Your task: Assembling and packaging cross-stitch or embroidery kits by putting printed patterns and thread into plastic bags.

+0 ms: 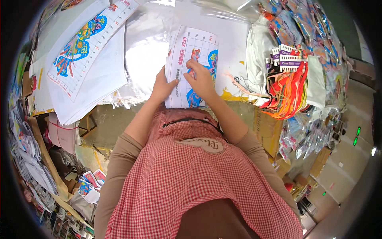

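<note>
On a white tabletop (234, 46) with worn yellow along its near edge, straight ahead of the wearer: a folded white sheet (182, 65) of paper or cloth, printed with grid lines, red and black characters and a blue multicoloured motif. It lies close to the near edge, long side pointing away from the body.

Left hand (162, 87): at the sheet's left edge, thumb laid across the margin, fingers parted from it and pointing away; cannot tell whether any fingertips pinch from beneath. Right hand (202, 82): on the printed face, fingers bent over the motif, thumb and forefinger spread apart, grasping nothing visible.

Left of the hands, a long white gridded sheet with a blue figure (82, 46) lies slantwise over plain white sheets (105, 73), whose corner overhangs the table. Beyond the folded sheet, glossy clear plastic film (149, 34).

Right side: a thick bundle of red, orange, yellow and black thread (287, 93) hanging from white-and-purple punched cards (289, 59); clear plastic packets with colourful contents (314, 28) heaped behind. Wearer in a red-and-white checked apron (187, 171), brown sleeves (119, 167) pushed up to the elbows.
</note>
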{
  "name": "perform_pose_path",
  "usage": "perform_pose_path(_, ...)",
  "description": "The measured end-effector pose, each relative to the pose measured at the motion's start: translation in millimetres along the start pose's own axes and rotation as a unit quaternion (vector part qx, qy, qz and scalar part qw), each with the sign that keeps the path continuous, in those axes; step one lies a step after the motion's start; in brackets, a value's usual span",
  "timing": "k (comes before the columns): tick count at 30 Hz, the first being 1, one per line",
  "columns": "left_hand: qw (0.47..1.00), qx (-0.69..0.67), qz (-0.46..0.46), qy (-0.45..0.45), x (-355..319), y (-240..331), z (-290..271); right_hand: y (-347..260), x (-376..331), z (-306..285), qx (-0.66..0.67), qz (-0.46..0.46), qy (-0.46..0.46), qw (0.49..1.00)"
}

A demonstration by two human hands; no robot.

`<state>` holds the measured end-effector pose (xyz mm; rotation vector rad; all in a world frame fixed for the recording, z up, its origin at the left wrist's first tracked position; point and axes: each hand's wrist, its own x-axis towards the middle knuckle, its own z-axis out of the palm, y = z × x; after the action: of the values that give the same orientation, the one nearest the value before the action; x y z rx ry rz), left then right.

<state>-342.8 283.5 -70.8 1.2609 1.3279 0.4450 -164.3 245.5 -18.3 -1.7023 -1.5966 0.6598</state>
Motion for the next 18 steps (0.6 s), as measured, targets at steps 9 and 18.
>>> perform_pose_path(9, 0.984, 0.154, 0.018, 0.083, 26, -2, -4, 39, -30, 19, -0.073, -0.089, -0.011, 0.993)
perform_pose_path(18, 0.990, 0.110, -0.001, 0.093, 30, -27, -1, 52, -64, -10, -0.009, 0.074, -0.007, 0.997)
